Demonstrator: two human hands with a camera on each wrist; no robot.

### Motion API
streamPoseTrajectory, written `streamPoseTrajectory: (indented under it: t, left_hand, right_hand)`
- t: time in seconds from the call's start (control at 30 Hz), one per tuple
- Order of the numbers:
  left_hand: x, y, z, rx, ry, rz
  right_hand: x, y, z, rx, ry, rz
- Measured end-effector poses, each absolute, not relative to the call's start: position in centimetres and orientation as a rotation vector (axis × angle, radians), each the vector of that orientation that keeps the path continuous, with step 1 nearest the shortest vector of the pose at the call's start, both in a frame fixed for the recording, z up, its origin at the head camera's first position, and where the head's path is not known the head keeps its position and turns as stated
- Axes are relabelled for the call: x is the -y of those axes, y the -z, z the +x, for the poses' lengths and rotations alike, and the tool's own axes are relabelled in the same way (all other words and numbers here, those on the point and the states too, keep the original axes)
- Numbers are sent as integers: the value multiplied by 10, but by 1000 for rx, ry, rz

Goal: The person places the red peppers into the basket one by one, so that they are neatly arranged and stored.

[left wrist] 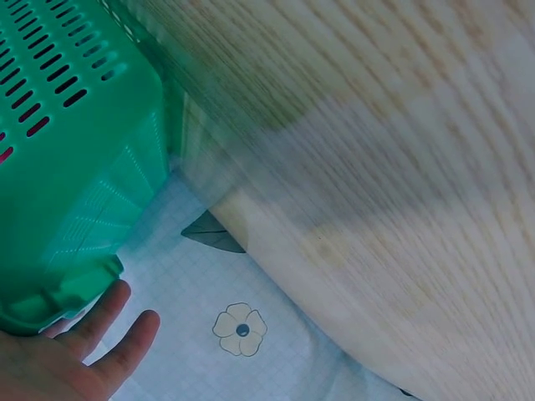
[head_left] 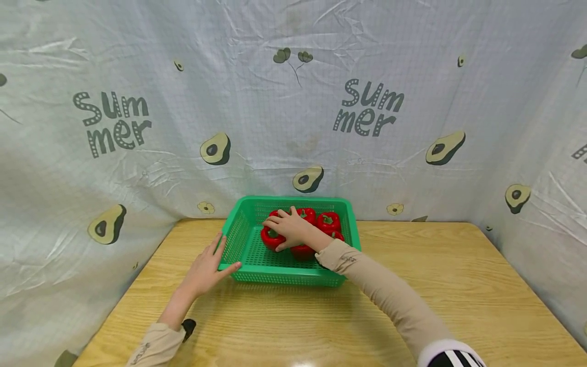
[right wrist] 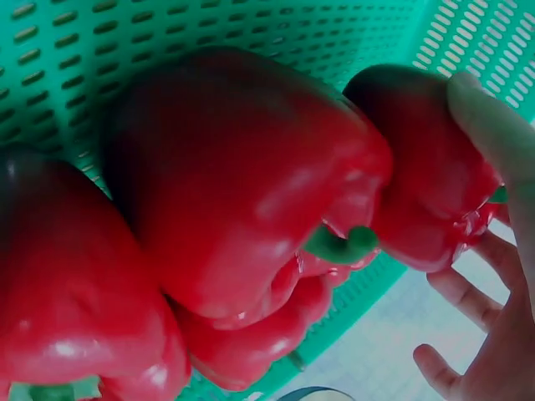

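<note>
A green plastic basket point(head_left: 286, 270) with slotted walls stands on the table and holds several red bell peppers point(head_left: 328, 221). My right hand point(head_left: 293, 229) reaches into it with fingers spread over the leftmost front pepper point(head_left: 267, 239). In the right wrist view, the thumb lies along one side of that pepper point(right wrist: 418, 150), and the fingers fan out by its stem end. A larger pepper point(right wrist: 242, 175) sits beside it. My left hand point(head_left: 206, 267) rests at the basket's near left corner, fingers extended along the rim and thumb at the front edge.
The wooden table point(head_left: 435, 280) extends to both sides and in front of the basket. A printed cloth point(head_left: 275, 127) hangs close behind the basket and along the sides. A small black object point(head_left: 188, 329) shows at the left wrist.
</note>
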State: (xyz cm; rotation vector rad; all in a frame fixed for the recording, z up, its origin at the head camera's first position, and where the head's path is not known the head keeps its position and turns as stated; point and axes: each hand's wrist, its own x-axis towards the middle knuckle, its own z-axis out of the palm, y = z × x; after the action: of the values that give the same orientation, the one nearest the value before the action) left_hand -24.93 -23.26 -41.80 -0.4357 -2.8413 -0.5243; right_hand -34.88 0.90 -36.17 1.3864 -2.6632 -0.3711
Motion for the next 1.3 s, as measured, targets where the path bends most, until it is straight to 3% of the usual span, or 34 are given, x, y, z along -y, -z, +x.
streamPoseTrajectory:
  t: [0.7, 1.1, 1.3]
  left_hand:
    - [231, 419, -247, 2829, 548, -436]
    - [232, 418, -248, 2836, 534, -434]
    - [233, 416, -247, 2854, 507, -427]
  right_hand:
    - [-11, 391, -356, 2747, 358, 1382]
    - [-14, 381, -355, 2824, 361, 1351]
    - [-25, 358, -352, 2866, 220, 1343]
